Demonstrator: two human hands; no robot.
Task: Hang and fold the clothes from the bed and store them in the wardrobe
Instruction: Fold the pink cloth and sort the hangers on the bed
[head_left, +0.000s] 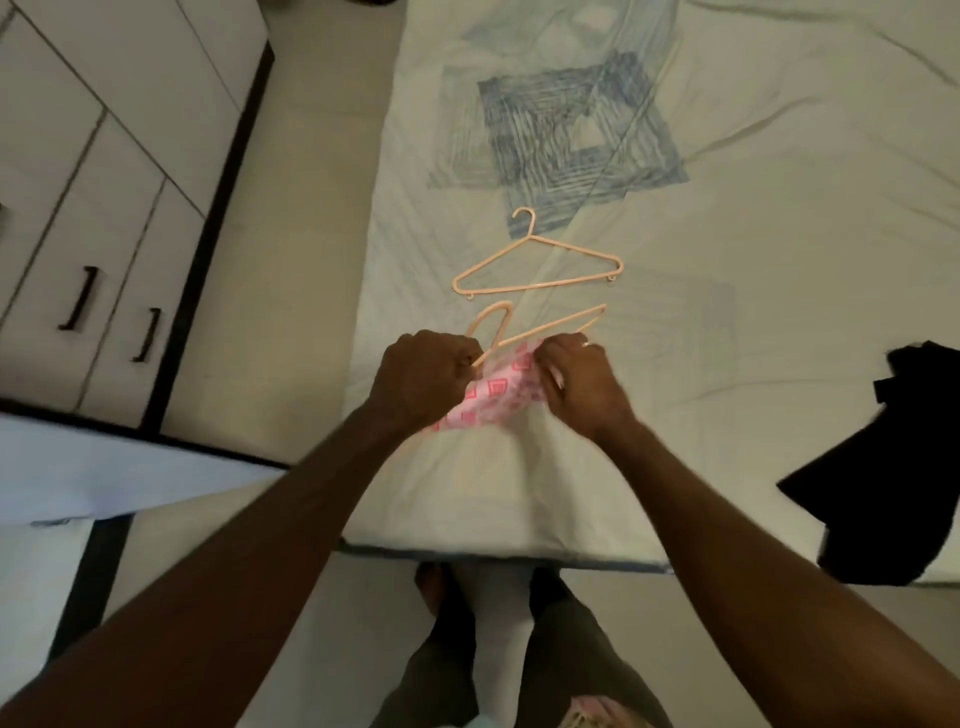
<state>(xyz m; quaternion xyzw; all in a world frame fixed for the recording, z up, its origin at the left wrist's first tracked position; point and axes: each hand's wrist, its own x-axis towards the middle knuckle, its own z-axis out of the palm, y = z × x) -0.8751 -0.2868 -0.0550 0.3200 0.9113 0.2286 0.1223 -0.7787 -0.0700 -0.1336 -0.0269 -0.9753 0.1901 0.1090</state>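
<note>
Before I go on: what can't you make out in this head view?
- Pink patterned garment: mostly hidden under both hands; its type is unclear.
- Held hanger: left hand and right hand cover its lower part.
- Black garment: cut off by the right edge.
- Wardrobe: blurred, cut off at left.

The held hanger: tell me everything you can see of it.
The held hanger is peach-coloured, thin and looks like plastic, with a curved hook at its left end and a slim arm running up to the right. It is raised above the bed, tilted, just below a second hanger of the same kind that lies flat on the sheet. The left hand grips it near the hook; the right hand pinches pink patterned cloth against its lower part, which the cloth and hands hide.
</note>
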